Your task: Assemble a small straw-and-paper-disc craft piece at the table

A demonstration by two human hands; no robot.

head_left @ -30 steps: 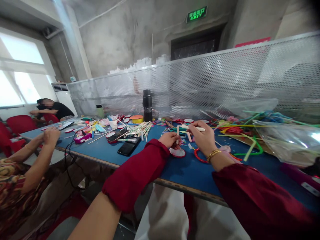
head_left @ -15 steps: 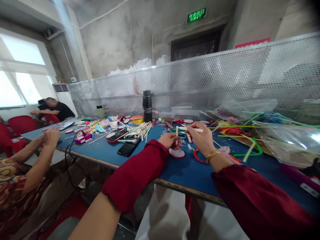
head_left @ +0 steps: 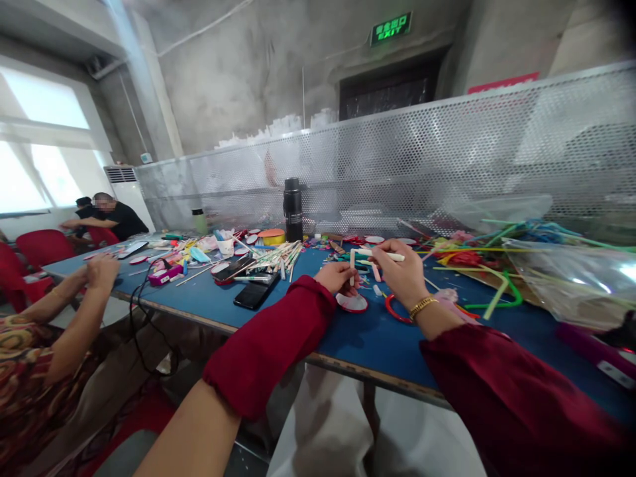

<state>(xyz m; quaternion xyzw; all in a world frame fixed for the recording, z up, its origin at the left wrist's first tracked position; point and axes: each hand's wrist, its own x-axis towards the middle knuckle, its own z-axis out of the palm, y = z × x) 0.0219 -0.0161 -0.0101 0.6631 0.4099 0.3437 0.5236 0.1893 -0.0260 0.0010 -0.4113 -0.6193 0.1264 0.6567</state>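
My left hand pinches a short pale stick, which stands upright between thumb and fingers. In my right hand is a cream pen-shaped tool, gripped like a pen and lying nearly level. Its thin end points left and meets the top of the pale stick, or comes very close; contact is too small to confirm. Just below both hands, a small white dish with a red rim rests on the blue table. A red ring lies under my right wrist, partly covered by it.
Left of my hands lie a black phone and a pile of thin sticks. A black flask stands behind. Coloured strips and clear plastic crowd the right. Another person's hands are at the table's left edge.
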